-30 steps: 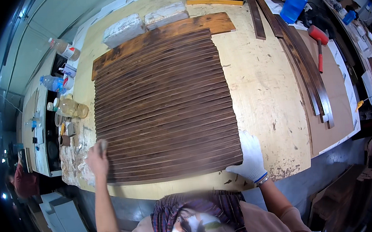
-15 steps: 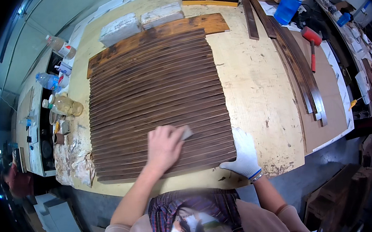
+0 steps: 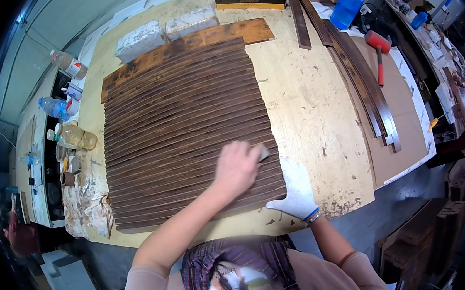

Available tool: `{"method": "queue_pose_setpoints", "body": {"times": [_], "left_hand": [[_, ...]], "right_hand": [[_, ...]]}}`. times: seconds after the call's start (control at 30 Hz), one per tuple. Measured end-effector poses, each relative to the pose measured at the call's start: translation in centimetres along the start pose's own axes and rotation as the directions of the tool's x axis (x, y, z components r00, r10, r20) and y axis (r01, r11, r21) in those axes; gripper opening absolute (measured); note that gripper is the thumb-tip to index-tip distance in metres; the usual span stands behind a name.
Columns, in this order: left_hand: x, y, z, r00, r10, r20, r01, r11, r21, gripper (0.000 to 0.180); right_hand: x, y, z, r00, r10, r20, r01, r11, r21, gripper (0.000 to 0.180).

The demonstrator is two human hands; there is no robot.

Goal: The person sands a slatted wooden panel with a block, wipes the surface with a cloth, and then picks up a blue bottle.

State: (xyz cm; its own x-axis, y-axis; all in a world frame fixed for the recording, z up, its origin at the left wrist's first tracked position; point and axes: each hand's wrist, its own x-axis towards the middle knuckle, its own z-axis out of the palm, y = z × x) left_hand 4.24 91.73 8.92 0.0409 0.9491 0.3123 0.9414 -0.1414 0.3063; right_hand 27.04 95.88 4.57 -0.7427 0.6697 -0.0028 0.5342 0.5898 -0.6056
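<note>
Many dark-stained wooden slats (image 3: 179, 111) lie side by side on a pale plywood workbench (image 3: 310, 109). My bare left hand (image 3: 236, 168) reaches across them and presses a small grey rubbing pad (image 3: 263, 152) onto the slats near their right ends. My right hand (image 3: 295, 190), in a white work glove, lies flat with fingers together on the right front corner of the slats, just beside the left hand. It holds nothing.
Two whitish blocks (image 3: 140, 40) (image 3: 191, 21) sit at the bench's far edge. Long curved dark strips (image 3: 361, 79), a red-headed mallet (image 3: 378, 47) and a blue jug (image 3: 348, 2) lie to the right. Plastic bottles (image 3: 56, 106) stand on the left shelf.
My left hand has swept with the pad from the slats' front left corner across to their right side. The gloved right hand has stayed at the right front corner.
</note>
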Motion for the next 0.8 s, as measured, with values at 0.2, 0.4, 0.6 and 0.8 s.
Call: {"method": "queue_pose_setpoints", "body": {"times": [0.2,0.4,0.6,0.8], "left_hand": [[3.8,2.5,1.6,0.994,0.025,0.108,-0.026,1.000,0.009,0.042],[-2.9,-2.0,-3.1,0.983,-0.167,0.073,0.159,0.982,0.102,0.043],[-4.3,-1.7,-3.2,0.971,-0.236,-0.044,0.239,0.967,0.085,0.045],[-4.5,-1.4,-2.4,0.957,-0.288,-0.023,0.289,0.955,0.073,0.044]], "right_hand": [[0.1,1.7,1.3,0.998,0.062,0.020,-0.065,0.976,0.209,0.133],[3.7,1.2,0.5,0.998,0.050,0.045,-0.064,0.918,0.391,0.134],[3.6,1.9,0.8,1.000,-0.009,0.017,-0.002,0.830,0.558,0.109],[3.5,2.2,1.3,0.999,0.008,0.034,-0.024,0.861,0.508,0.105]]}}
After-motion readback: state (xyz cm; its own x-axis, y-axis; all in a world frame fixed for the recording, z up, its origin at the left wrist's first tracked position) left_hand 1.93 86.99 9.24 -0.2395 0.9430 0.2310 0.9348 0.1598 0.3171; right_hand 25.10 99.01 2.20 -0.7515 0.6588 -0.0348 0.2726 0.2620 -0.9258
